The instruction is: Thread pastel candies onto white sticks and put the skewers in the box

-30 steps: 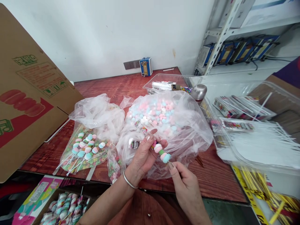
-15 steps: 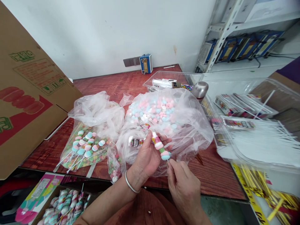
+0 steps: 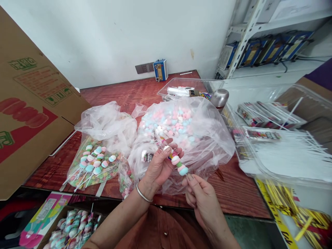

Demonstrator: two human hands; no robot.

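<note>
**Both hands on one skewer before the big bag**

A skewer (image 3: 177, 163) of pink, green and blue candies hangs tilted in the air just in front of the big bag (image 3: 207, 138) of loose candies, above the table (image 3: 116, 93). The left hand (image 3: 157, 167) has its fingers (image 3: 168, 149) clamped on the skewer's upper end. The right hand (image 3: 201, 193) has its fingers pinched together on the lower end, just under the blue candy. Left of the big bag lies a small bag (image 3: 103, 124) with finished skewers. Right of the big bag is a tray (image 3: 259, 169) of white sticks.
</note>
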